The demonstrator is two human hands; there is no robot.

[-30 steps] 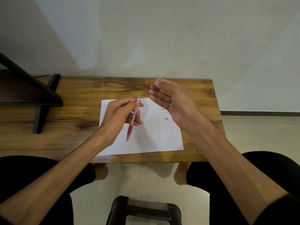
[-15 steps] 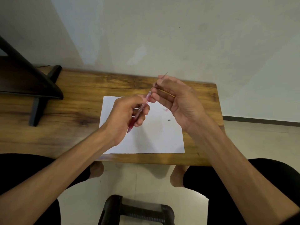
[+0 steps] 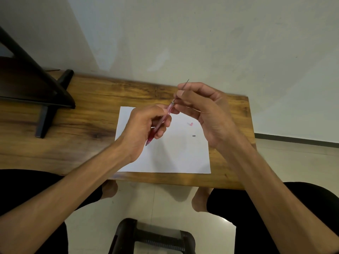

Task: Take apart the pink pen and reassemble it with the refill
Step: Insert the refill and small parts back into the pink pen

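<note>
Since a moment ago your hands have met above the paper [image 3: 165,158]. Your left hand [image 3: 145,125] grips the pen [image 3: 169,109], tilted; your right hand [image 3: 205,110] pinches the refill [image 3: 186,83], seemingly entering the barrel's upper end.

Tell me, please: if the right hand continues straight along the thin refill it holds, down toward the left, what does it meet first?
Probably the open upper end of the pink pen barrel, held by the left hand. The right hand pinches the refill nearly in line with it; exact depth is unclear.
</note>
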